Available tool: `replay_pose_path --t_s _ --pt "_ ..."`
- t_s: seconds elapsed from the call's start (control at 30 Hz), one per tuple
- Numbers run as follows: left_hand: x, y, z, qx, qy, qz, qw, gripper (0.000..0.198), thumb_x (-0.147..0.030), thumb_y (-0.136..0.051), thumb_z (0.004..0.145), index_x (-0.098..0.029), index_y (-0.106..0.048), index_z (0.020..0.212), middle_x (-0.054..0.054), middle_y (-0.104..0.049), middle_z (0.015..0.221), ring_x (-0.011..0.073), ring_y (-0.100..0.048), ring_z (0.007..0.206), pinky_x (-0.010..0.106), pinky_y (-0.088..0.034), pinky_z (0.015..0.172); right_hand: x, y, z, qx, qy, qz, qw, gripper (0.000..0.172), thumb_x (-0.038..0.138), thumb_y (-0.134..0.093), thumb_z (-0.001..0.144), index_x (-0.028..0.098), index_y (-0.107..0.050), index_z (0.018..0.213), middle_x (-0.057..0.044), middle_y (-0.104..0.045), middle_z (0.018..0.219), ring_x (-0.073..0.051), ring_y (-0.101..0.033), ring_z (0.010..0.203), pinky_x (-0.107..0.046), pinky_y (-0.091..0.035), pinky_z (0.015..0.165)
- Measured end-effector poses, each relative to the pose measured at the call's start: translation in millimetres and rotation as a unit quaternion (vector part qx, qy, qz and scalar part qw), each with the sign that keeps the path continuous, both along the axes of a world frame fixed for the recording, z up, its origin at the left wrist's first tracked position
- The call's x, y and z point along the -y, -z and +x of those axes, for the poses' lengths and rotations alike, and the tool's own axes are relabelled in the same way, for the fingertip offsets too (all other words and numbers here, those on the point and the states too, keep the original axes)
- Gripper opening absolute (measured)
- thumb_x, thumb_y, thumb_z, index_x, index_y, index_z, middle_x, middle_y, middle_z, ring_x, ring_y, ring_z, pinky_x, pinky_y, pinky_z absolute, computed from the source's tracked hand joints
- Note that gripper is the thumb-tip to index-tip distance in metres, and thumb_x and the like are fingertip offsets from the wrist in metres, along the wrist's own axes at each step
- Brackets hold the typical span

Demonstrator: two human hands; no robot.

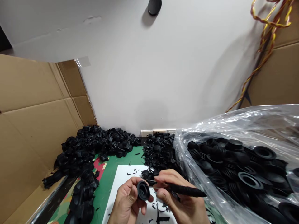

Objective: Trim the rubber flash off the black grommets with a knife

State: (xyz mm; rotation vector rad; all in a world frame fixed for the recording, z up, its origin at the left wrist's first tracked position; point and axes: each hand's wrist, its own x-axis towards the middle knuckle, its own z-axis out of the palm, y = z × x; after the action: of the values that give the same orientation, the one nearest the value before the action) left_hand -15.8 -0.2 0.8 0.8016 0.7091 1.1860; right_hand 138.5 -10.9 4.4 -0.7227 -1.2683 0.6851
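Observation:
My left hand [127,202] is closed round a small black ribbed rubber part [143,190], held just above a white sheet [121,180]. My right hand [179,199] grips a slim black knife-like tool [184,189], with its tip at the part's right edge. The two hands meet at the bottom middle of the view. Black rubber trimmings [161,214] lie scattered on the white sheet beneath them.
A heap of black rubber parts [93,146] lies at the left, with a pile of black scraps [158,152] behind the hands. A clear plastic bag [233,124] full of black parts fills the right. Cardboard walls [35,109] stand at left and right; twisted wires [266,46] hang at the upper right.

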Motion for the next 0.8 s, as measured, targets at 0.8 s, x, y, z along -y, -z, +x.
replay_pose_path --t_s 0.8 --pt "1 -0.4 3 -0.002 -0.095 -0.035 0.995 0.034 -0.037 -0.084 0.057 -0.01 -0.07 0.072 0.007 -0.069 0.062 0.0116 -0.059 0.048 0.017 -0.044 0.04 -3 9.1 -4 0.027 0.011 -0.009 1.0 0.018 0.034 -0.061 0.083 0.021 -0.066 0.072 -0.002 -0.06 0.067 -0.013 -0.056 0.054 -0.023 -0.042 0.047"
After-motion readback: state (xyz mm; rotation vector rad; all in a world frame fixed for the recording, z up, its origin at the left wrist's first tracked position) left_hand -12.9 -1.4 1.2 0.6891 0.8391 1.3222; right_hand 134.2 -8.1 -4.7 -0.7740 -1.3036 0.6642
